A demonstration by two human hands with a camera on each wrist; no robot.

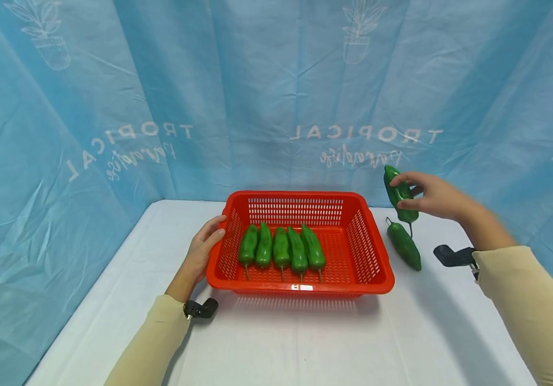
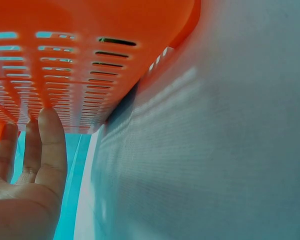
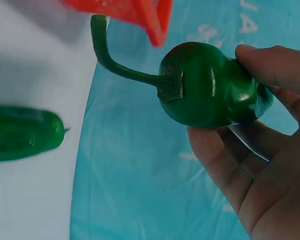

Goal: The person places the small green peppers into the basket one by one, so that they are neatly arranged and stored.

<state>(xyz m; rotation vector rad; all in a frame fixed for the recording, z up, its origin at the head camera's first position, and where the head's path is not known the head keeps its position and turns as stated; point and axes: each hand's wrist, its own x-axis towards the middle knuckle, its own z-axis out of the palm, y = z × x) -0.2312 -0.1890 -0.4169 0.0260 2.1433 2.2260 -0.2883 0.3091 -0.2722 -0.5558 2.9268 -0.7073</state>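
Note:
My left hand [image 1: 200, 251] grips the left rim of a red plastic basket [image 1: 300, 292], thumb at the top edge. In the left wrist view, three fingers [image 2: 52, 145] touch its slotted outer wall. Several green peppers [image 1: 281, 246] lie side by side in the basket, stems toward me. Out to the right, my right hand [image 1: 433, 195] pinches another green pepper [image 1: 398, 194] between thumb and fingers, raised with its stem hanging down. In the right wrist view that pepper [image 3: 207, 87] shows its curved stem. Below it, one more green pepper [image 1: 405, 248] lies on the table.
A white cloth covers the table [image 1: 276, 343]. Behind it hangs a blue curtain [image 1: 257, 96] with white lettering and plant drawings. Black wrist cameras [image 1: 201, 309] stick out from both wrists, the left one low beside the basket's front corner.

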